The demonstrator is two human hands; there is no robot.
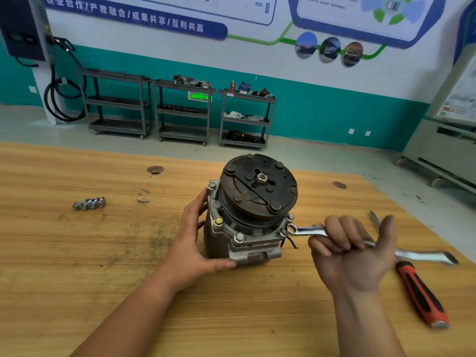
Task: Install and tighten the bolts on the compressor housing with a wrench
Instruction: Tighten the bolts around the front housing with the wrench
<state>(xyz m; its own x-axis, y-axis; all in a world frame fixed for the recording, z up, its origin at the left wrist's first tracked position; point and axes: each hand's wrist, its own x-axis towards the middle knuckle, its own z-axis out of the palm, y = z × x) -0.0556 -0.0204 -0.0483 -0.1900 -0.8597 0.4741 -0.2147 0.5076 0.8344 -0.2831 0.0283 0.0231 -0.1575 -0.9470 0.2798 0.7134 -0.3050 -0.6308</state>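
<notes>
Table point(77, 253): a worn wooden bench top carries everything in front of you.
Compressor point(219, 243): it stands on end near the middle of the table, with its dark round pulley face tilted up and away from you.
Your left hand point(190, 243): it clasps the compressor's left side, fingers round the body and thumb along the lower front edge.
Your right hand point(353, 256): palm up, its fingers are curled round the wrench shaft and the thumb sticks out.
Screwdriver point(419, 292): it has an orange and black handle and lies on the table just right of your right hand.
Wrench point(305, 231): its ring end sits at the bolt on the rim's right front corner, and its open end pokes out past your thumb, blurred.
Loose bolts point(88, 203): a small cluster lies on the table, well to the left.
Fitted bolts point(239, 237): several heads show around the compressor's rim.
</notes>
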